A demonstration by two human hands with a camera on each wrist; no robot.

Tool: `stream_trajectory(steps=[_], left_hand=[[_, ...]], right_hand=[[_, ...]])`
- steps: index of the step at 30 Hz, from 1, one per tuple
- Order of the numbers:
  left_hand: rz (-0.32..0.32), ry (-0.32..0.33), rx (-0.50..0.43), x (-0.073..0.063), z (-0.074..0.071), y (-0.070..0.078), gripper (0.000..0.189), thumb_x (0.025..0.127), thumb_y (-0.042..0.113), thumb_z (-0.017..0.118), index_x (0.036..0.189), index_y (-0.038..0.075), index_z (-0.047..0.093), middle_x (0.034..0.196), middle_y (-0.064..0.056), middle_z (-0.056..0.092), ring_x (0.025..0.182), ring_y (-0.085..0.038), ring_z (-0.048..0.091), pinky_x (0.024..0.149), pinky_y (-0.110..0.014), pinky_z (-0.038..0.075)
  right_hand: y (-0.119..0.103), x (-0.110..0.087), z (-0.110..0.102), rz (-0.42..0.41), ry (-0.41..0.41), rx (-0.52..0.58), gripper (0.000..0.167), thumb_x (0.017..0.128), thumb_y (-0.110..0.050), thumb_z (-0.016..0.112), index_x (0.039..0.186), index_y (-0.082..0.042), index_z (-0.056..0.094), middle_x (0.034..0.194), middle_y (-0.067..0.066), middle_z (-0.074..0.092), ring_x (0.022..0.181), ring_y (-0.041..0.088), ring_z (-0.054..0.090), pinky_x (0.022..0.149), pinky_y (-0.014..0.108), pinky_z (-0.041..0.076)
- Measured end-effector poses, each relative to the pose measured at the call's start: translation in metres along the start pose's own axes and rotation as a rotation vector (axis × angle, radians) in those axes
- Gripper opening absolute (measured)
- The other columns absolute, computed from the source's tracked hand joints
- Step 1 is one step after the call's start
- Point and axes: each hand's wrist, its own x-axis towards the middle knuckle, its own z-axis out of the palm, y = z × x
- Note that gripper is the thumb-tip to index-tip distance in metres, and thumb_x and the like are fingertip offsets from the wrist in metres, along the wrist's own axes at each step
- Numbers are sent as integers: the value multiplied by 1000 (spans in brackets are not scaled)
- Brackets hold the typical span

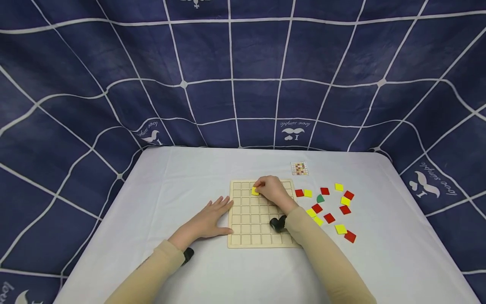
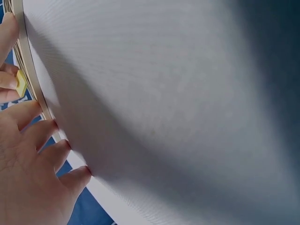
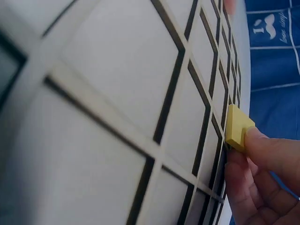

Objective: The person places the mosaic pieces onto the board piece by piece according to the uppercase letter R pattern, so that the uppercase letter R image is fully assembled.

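A cloth-screened booth (image 1: 254,50) is being shown, its back and both sides being formed by dark blue hangings (image 1: 41,143) printed with white grid lines and "love simple" lettering (image 1: 295,124). Within it, a desk (image 1: 182,177) is being covered in white. Whether a home, a lab or an office is being screened off by the hangings is being left unclear.

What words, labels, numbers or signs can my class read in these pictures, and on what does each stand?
"love simple": on the blue cloth, in several places, cut off at the right wrist view's edge.
"I": on the same cloth, near a moustache sign and a small heart.
Card with a coloured grid: any print is too small to read.
Board and loose tiles: no readable text.
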Motion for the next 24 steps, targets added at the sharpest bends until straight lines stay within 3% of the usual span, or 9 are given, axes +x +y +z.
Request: stream_trajectory(steps=[6, 11, 18, 24], left_hand=[[3, -15, -20, 0, -1, 2, 93, 85, 53, 71, 156, 10, 28, 164, -12, 20, 153, -33, 13, 123, -55, 13], [-1, -16, -32, 0, 0, 1, 95, 85, 54, 70, 157, 10, 26, 164, -13, 19, 153, -33, 12, 123, -56, 11], [-7, -19, -41, -1, 0, 2, 95, 85, 53, 71, 156, 10, 26, 164, -12, 18, 153, -33, 11, 124, -56, 10], [-3, -8, -39, -1, 0, 3, 95, 84, 52, 72, 156, 9, 27, 164, -13, 19, 153, -33, 11, 123, -56, 10]], right_hand=[[-4, -2, 3, -67, -13, -78, 13, 87, -6, 73, 98, -9, 78, 95, 5, 68, 86, 19, 63, 80, 33, 55], [-7, -5, 5, -76, -18, -122, 14, 87, -4, 73, 99, -7, 78, 93, 5, 64, 85, 18, 62, 79, 32, 55], [-4, -10, -6, -3, -61, -26, 19, 90, -15, 71, 109, -9, 75, 104, 6, 67, 89, 18, 61, 82, 34, 53], [15, -24, -38, 19, -9, 56, 25, 94, -20, 67, 116, -9, 72, 113, 9, 69, 98, 24, 65, 86, 39, 55]])
